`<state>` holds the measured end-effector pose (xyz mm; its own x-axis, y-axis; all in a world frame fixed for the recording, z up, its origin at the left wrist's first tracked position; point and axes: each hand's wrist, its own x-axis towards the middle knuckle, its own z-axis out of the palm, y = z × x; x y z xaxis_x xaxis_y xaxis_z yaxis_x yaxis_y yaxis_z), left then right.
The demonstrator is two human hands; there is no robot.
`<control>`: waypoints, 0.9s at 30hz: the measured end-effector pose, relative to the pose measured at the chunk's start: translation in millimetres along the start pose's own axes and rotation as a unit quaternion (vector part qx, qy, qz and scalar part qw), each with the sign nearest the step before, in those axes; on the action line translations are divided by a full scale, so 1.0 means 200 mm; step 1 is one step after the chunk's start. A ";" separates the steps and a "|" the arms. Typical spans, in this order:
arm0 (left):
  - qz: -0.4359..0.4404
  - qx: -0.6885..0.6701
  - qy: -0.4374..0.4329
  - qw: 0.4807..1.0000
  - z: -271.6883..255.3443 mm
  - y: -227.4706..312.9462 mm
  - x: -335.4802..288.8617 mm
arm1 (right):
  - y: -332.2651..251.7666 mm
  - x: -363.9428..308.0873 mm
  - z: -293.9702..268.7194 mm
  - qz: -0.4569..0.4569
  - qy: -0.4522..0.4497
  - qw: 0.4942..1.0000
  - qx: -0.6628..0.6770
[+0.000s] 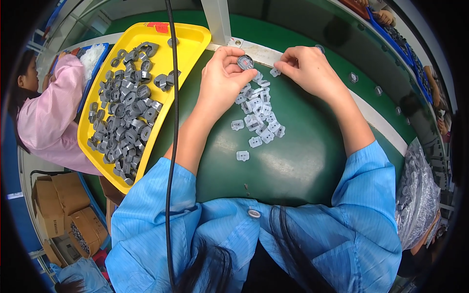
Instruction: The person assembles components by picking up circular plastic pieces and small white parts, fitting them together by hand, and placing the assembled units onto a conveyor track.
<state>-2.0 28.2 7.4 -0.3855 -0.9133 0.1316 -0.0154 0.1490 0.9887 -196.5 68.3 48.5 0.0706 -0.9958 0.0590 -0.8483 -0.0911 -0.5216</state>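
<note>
My left hand point(222, 75) pinches a grey plastic housing point(245, 62), a rounded part with a hollow middle, between thumb and fingers. To its right, my right hand point(310, 71) has its thumb and fingertips closed on a small translucent plastic piece point(275, 72), just above the bench. Between and below both hands lies a loose pile of similar translucent pieces point(256, 110). One piece point(243, 156) rests apart from them, closer to me. The curled fingers of my right hand are partly hidden.
A yellow tray point(198, 36) heaped with grey housings point(129, 105) stands left. A black cable point(172, 122) hangs across the view. Beyond the white rail point(383, 127), several small parts lie on a green belt point(364, 90). A person in pink point(53, 112) sits left; a plastic bag point(417, 195) is right.
</note>
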 end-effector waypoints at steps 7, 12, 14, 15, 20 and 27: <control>0.096 0.025 0.041 0.994 0.05 0.00 -0.03 | -0.07 -0.03 0.04 0.006 0.022 0.999 0.031; 0.100 0.032 0.031 0.994 0.07 0.03 -0.04 | -0.04 0.01 0.03 0.039 -0.010 0.910 0.413; 0.102 0.015 0.032 0.994 0.08 0.02 -0.05 | -0.08 0.01 0.11 -0.023 0.059 0.928 0.367; 0.115 0.021 0.037 0.992 0.08 0.03 -0.04 | -0.08 0.00 0.11 -0.026 0.067 0.944 0.323; 0.166 0.083 0.002 0.983 0.05 0.00 -0.03 | -0.08 -0.01 0.06 -0.147 0.146 0.963 0.172; 0.120 0.130 -0.006 0.984 0.08 0.03 -0.05 | -0.10 -0.01 0.02 -0.105 0.012 0.974 0.201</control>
<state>-13.9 44.4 11.1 -0.4180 -0.8356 0.3564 -0.1579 0.4532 0.8773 -177.4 72.7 55.8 0.2046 -0.9545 0.2169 -0.5421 -0.2950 -0.7868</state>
